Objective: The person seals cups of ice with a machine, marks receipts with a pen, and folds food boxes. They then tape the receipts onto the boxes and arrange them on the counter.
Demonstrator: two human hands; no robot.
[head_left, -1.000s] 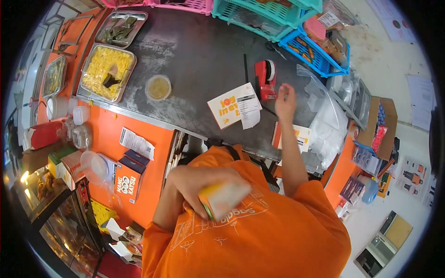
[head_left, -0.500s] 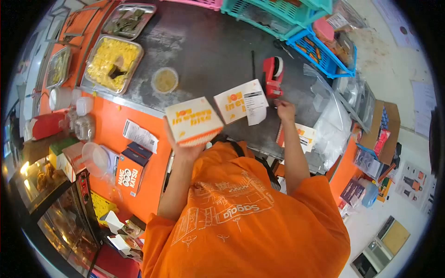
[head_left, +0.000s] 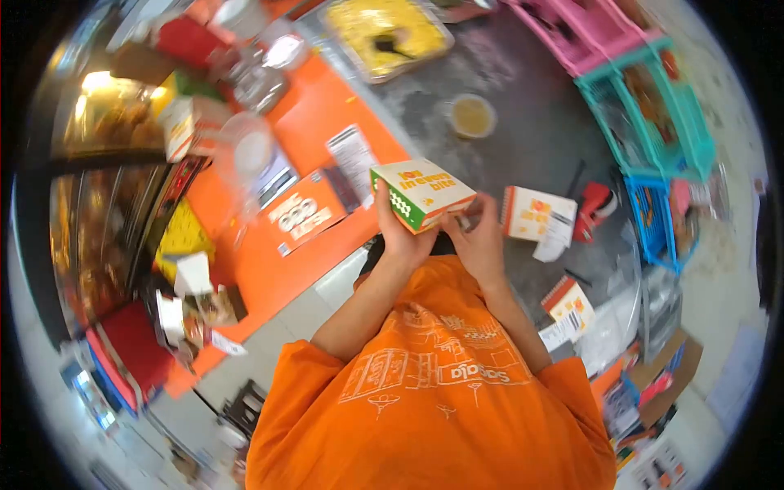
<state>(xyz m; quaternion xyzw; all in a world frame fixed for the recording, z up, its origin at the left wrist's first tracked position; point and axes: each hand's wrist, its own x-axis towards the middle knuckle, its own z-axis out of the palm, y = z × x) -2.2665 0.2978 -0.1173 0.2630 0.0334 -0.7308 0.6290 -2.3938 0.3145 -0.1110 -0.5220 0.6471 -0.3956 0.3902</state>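
Observation:
My left hand [head_left: 400, 235] is wrapped around a takeaway food box [head_left: 425, 184], which has a white lid with yellow lettering and green and orange sides. The box is tilted in front of my chest. At its near right edge are the bunched fingertips of my right hand [head_left: 480, 238]; I cannot tell what small thing they pinch. To the right on the dark counter lies a second food box [head_left: 527, 214] with a printed receipt [head_left: 557, 233] on it. Beyond that is a red tape dispenser [head_left: 591, 211].
A tub with a pale filling [head_left: 473, 116] and a tray of yellow food [head_left: 384, 37] sit at the back. Pink [head_left: 580, 33] and teal baskets [head_left: 653, 110] line the far right. Another box [head_left: 570, 304] lies nearer. An orange carton [head_left: 306, 208] is at left, beside a heated display case [head_left: 106, 237].
My right hand has come from beside the tape dispenser to the edge of the held box. The box has turned, showing its green side, and my view has swung left.

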